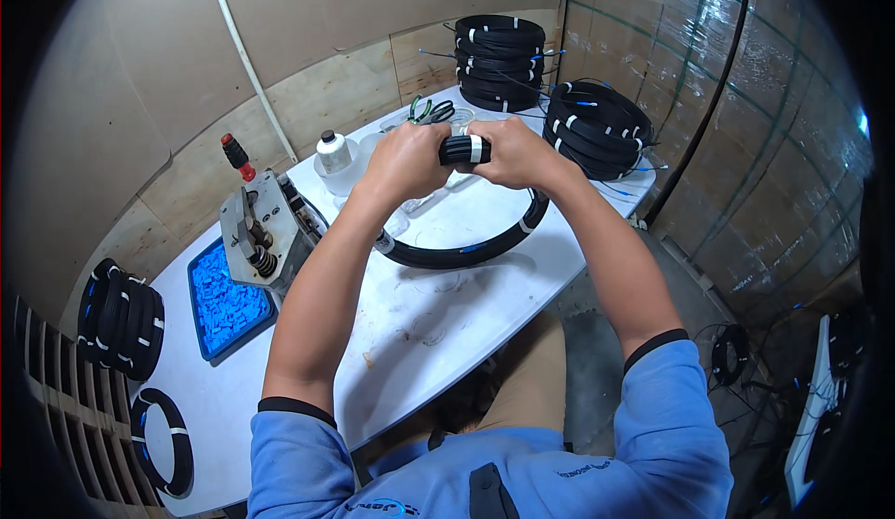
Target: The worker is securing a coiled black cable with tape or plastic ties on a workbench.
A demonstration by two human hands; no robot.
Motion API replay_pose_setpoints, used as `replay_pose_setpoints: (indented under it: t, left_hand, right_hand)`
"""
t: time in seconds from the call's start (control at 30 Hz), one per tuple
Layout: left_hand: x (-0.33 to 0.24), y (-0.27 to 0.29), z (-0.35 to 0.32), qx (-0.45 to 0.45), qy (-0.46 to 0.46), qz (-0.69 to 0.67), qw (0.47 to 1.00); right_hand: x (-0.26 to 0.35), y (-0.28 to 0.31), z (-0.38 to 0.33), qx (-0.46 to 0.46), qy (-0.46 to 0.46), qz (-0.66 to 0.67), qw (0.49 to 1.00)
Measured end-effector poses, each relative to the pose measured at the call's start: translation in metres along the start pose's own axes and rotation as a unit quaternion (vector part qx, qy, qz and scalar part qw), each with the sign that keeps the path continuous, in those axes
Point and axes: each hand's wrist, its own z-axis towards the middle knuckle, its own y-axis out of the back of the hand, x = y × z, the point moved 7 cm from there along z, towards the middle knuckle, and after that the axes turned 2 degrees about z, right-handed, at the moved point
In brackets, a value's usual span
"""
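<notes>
Both my hands hold one black cable coil (463, 255) upright above the white table (424, 318). My left hand (403, 162) grips the coil's top from the left. My right hand (514, 152) grips it from the right. Between the two hands a white tie band (475, 149) wraps the black bundle. The coil's lower loop hangs down toward the table surface, with white ties at its left and right sides.
Stacks of finished black coils stand at the back (500, 49) and back right (598, 124). Scissors (429, 110) and a white bottle (333, 154) lie behind my hands. A metal press tool (264, 233) and a blue tray of small blue parts (224, 302) sit left. More coils (121, 318) rest at the far left.
</notes>
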Motion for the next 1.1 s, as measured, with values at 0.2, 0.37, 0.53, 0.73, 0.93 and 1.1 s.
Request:
replay_pose_setpoints:
  t: [0.2, 0.37, 0.53, 0.73, 0.93, 1.1]
  left_hand:
    - [0.004, -0.004, 0.003, 0.019, 0.006, -0.036, 0.999]
    - [0.008, -0.007, 0.005, 0.000, -0.004, -0.033, 0.999]
    - [0.016, -0.001, -0.001, 0.005, 0.006, -0.059, 0.998]
    - [0.020, 0.003, -0.013, 0.017, 0.019, -0.057, 0.998]
    - [0.026, 0.000, -0.008, 0.004, 0.018, -0.027, 0.999]
    - [0.014, -0.007, 0.002, 0.006, 0.009, -0.012, 1.000]
  right_hand:
    - [-0.035, -0.002, -0.025, -0.023, -0.119, 0.064, 0.991]
    - [-0.035, 0.002, -0.028, -0.026, -0.125, 0.061, 0.990]
    - [-0.046, -0.008, -0.037, 0.074, -0.168, 0.193, 0.964]
    - [-0.056, -0.020, -0.041, 0.040, -0.146, 0.205, 0.967]
    - [-0.056, -0.013, -0.029, 0.030, -0.140, 0.149, 0.978]
    - [0.003, 0.006, 0.000, 0.003, -0.045, 0.047, 0.998]
